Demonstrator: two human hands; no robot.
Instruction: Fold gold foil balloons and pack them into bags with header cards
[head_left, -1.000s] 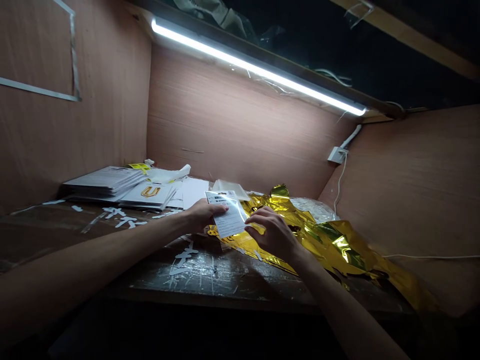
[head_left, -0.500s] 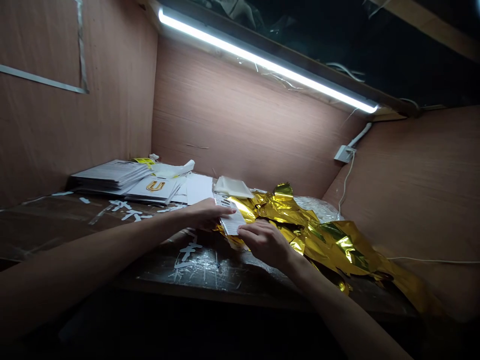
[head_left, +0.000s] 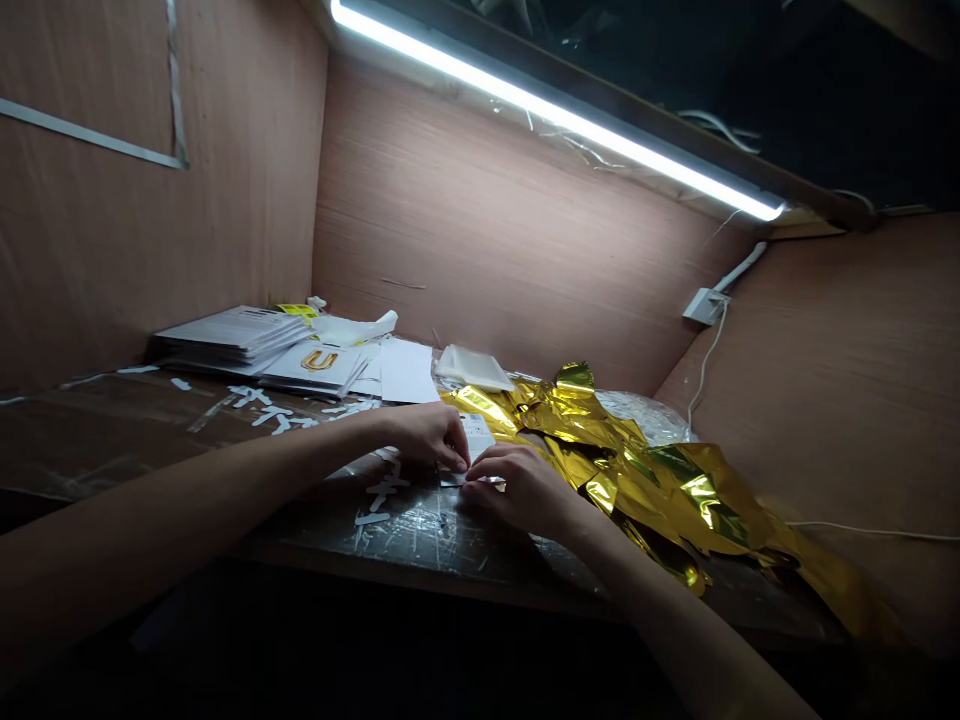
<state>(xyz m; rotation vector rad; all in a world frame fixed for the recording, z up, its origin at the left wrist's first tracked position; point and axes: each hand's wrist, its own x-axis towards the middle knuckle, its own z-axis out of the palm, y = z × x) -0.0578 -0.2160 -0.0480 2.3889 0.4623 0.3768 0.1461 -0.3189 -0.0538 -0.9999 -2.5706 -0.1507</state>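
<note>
A flat white packet (head_left: 476, 434) with dark print lies low over the near part of the table, partly hidden by my fingers. My left hand (head_left: 433, 434) comes over it from the left, with thumb and fingers pinched near its front edge. At that same edge my right hand (head_left: 521, 485) pinches from the right, its fingertips almost meeting the left ones. Just behind and to the right, crumpled gold foil balloons (head_left: 615, 450) spread over the table. A stack of clear plastic bags (head_left: 474, 368) lies beyond the packet.
To the left are a stack of printed white sheets (head_left: 232, 335) and a card with a gold U-shaped picture (head_left: 319, 360). White paper scraps (head_left: 382, 490) litter the dark tabletop (head_left: 330, 540). Wooden walls enclose the back and sides; a tube light (head_left: 555, 110) hangs above.
The packet has been lowered toward the table from a raised, tilted hold. My left hand has shifted its fingers to the near edge, beside my right hand's fingertips. The view has shifted slightly.
</note>
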